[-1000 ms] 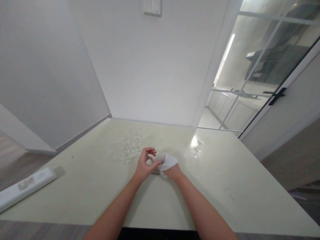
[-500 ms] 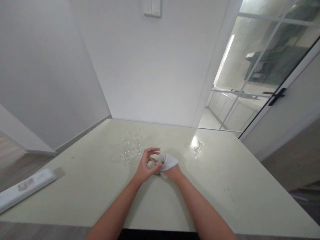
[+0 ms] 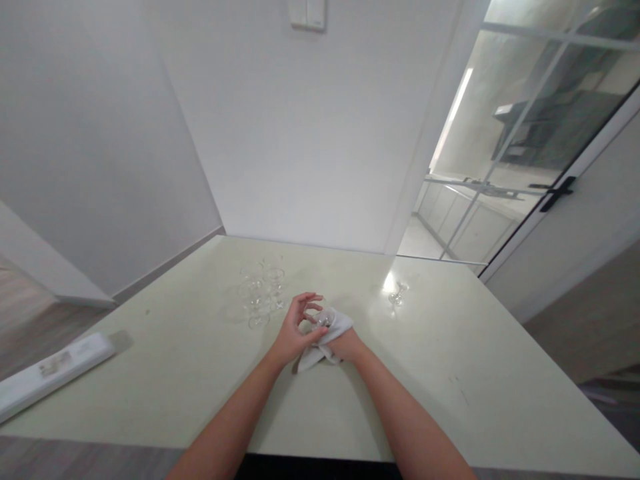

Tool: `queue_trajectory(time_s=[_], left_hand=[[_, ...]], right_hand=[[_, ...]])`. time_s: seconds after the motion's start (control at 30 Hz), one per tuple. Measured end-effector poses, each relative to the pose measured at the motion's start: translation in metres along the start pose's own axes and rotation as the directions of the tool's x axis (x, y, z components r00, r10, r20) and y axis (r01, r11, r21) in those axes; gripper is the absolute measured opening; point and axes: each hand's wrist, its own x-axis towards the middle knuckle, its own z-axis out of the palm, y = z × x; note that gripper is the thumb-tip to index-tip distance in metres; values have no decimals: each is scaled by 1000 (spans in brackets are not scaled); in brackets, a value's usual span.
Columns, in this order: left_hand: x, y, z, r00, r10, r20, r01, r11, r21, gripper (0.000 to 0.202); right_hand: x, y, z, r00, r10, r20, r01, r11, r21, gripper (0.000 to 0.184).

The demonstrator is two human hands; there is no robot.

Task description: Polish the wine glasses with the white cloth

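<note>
The left hand is over the pale table with its fingers loosely curled and fanned a little apart. Its thumb is pressed toward a small clear glass that sits right at the fingertips, on their right side. The glass is small and see-through, so whether the fingers truly pinch it or only rest on it cannot be told. The right hand meets the left from the other side and clutches a white cloth. The cloth bunches around the glass and hangs below the left thumb, hiding the right fingers, so their spread cannot be told. Just beyond the left fingertips and a little to their left, a cluster of stemmed glasses stands on the table. One lone glass stands well to the right of the right hand, next to a bright glare spot. Far to the left of the left fingers, a long white box lies near the table's edge. On the wall high above both hands is a light switch, and to their right a glazed door has a black handle.
</note>
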Motion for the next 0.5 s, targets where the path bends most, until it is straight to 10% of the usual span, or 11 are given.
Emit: queue_trajectory(time_s=[0.23,0.5], left_hand=[[-1,2,-3,999,-47,-15,48,996,73,62],[-1,8,-1,996,-83,39,81,995,49,55]], right_hand=[[0,-4,-2,1000,14,24,-20,967,255,19],[-12,1,2,987,138,84,-159,733,661,18]])
